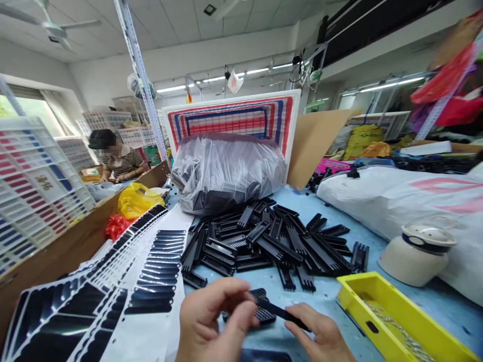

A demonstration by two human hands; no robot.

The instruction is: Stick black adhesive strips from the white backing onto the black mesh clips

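My right hand (319,332) pinches one end of a narrow black plastic strip (277,310), which slants across toward my left hand. My left hand (217,319) is curled, with thumb and fingertips drawn together near the strip's other end; what lies between them, if anything, is hidden. Under the strip, a black perforated plastic piece (266,314) lies on the blue tabletop, partly covered by my left fingers. Just beyond my hands spreads a heap of black slotted plastic parts (264,241). A dark flat piece (266,355) shows at the bottom edge.
Sheets of black stickers (156,271) lie at left. A yellow bin (400,322) with small metal parts stands at right, near a cream lidded jug (415,256) and white sack (407,201). A filled plastic bag (226,171) sits behind the heap. Another person (121,158) sits far left.
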